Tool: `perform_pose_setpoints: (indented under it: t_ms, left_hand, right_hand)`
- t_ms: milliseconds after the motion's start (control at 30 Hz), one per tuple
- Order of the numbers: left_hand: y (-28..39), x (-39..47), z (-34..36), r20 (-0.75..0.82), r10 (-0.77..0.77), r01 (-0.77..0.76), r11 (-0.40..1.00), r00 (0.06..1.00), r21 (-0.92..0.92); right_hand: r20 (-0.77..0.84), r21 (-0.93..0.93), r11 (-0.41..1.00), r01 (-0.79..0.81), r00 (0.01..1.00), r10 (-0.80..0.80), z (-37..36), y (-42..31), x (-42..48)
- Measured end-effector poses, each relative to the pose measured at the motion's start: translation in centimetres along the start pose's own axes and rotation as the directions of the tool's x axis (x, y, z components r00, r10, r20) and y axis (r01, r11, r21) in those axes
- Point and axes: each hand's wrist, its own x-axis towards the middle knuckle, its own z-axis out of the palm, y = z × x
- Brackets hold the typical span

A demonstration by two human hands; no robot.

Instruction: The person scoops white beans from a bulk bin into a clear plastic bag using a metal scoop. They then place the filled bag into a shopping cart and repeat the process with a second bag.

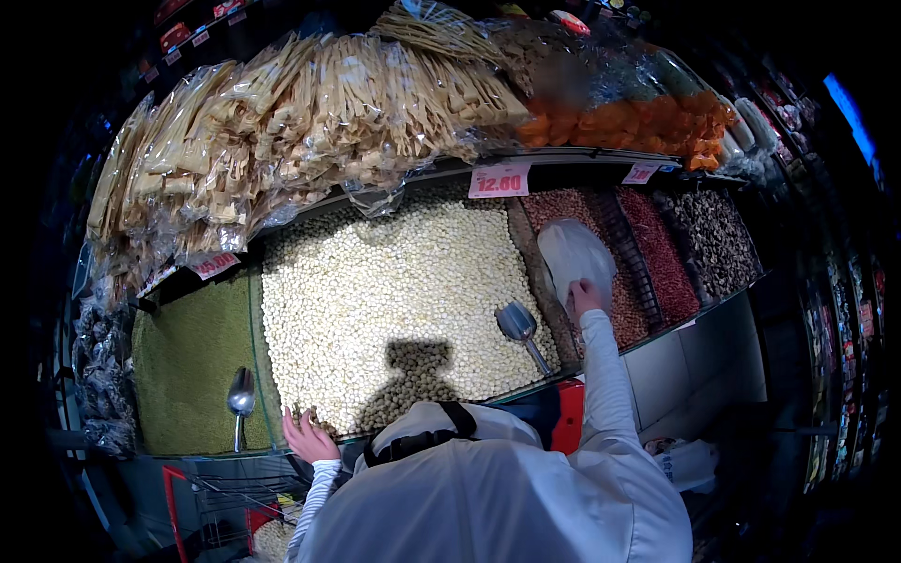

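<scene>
My right hand (586, 297) grips the near end of a white translucent plastic bag (574, 250). The bag hangs over a bin of pinkish-brown nuts or beans (626, 310); its contents cannot be made out. At the front left corner of a wide bin of pale round dried seeds (394, 281), my left hand (310, 438) has its fingers spread and appears to hold nothing. A metal scoop (517, 322) lies on the pale seeds, its handle towards the front edge. Left of that bin, a second metal scoop (241, 394) rests on small green beans (190, 352).
Bagged dried tofu sticks (338, 112) are heaped on a shelf above the bins, beside orange-bottomed bags (633, 119). Farther right are bins of red beans or nuts (654, 253) and dark dried pieces (714, 239). A wire shopping cart (239, 492) stands below on the left.
</scene>
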Motion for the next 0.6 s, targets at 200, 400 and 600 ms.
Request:
perform_pose_setpoints:
  t_ms: [200,400,600]
  left_hand:
    - [-0.7,-0.5,-0.4,0.070,-0.031,0.028,0.999,0.997,0.043]
    - [-1.7,0.2,2.0,0.109,-0.193,0.193,0.981,0.975,0.004]
    - [13.1,7.3,-1.7,0.695,0.363,0.701,0.140,0.621,-0.699]
  right_hand:
    - [-0.434,0.623,0.712,0.325,0.900,-0.031,-6.0,-11.4,-11.8]
    - [0.089,0.604,0.764,0.229,0.933,-0.349,-2.7,-15.6,-19.3]
    - [0.398,0.592,0.635,0.496,0.505,-0.766,-0.1,-18.7,-21.6]
